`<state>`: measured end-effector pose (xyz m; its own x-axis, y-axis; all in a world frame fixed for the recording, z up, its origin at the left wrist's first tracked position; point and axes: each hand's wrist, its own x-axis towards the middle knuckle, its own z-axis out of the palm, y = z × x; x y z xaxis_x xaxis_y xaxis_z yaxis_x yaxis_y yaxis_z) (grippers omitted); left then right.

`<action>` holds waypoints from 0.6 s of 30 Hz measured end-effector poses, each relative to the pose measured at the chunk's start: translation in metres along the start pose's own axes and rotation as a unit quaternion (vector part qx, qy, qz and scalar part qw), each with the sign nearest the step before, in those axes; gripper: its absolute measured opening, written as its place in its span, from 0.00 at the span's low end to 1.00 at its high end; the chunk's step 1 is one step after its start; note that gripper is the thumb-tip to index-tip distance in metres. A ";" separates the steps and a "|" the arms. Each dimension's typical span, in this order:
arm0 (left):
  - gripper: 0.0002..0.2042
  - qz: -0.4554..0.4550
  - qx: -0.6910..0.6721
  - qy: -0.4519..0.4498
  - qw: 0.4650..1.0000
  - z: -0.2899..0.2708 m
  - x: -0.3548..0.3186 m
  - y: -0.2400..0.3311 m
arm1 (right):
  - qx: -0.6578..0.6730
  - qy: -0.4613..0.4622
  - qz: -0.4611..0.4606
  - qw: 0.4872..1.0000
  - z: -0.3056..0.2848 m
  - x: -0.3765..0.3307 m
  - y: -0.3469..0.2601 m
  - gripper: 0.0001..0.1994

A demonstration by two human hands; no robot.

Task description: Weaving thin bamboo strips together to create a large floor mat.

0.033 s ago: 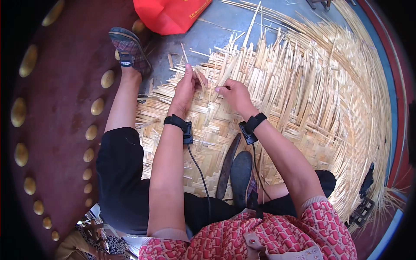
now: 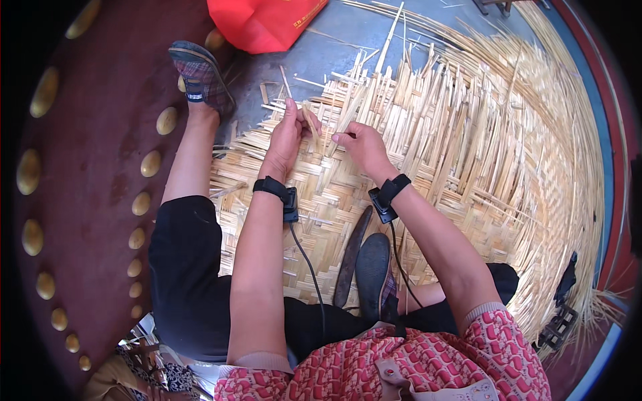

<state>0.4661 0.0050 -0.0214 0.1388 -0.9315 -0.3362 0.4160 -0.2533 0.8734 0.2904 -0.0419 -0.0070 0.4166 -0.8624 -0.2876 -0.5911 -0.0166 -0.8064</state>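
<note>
A half-woven mat of pale split-bamboo strips lies on the floor under both my hands. Near its far left edge, my left hand has its fingers curled round a raised bamboo strip, the thumb pointing away from me. Just to the right, my right hand pinches the end of another strip between thumb and forefinger, low over the weave. Loose strip ends fan out beyond both hands. A long dark flat tool, perhaps a wooden blade, rests on the mat beside my tucked shoe.
A dark red panel with brass studs runs along the left, near my outstretched foot. At the far edge sits a red bag on the grey floor. Long unwoven strips curve up along the right side.
</note>
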 end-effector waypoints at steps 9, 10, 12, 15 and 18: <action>0.33 0.010 -0.017 -0.002 1.000 0.001 0.003 -0.002 | -0.113 0.023 -0.054 0.992 0.006 0.000 0.002 0.15; 0.32 0.004 -0.013 0.009 1.000 0.003 0.003 -0.002 | -0.145 0.020 -0.064 0.987 0.006 0.000 -0.001 0.15; 0.30 -0.009 0.011 0.026 1.000 0.006 0.004 -0.002 | -0.184 0.002 -0.051 0.982 0.004 0.001 -0.009 0.14; 0.27 -0.026 0.063 0.047 0.997 0.011 0.003 0.000 | -0.205 -0.039 0.000 0.978 0.004 0.005 -0.021 0.13; 0.19 -0.032 0.062 0.061 0.996 0.021 -0.002 0.004 | -0.229 -0.041 -0.006 0.973 0.004 -0.002 -0.020 0.13</action>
<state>0.4481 0.0005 -0.0100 0.2268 -0.8760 -0.4258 0.3141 -0.3480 0.8833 0.3042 -0.0381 0.0071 0.4680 -0.8182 -0.3339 -0.8235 -0.2666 -0.5008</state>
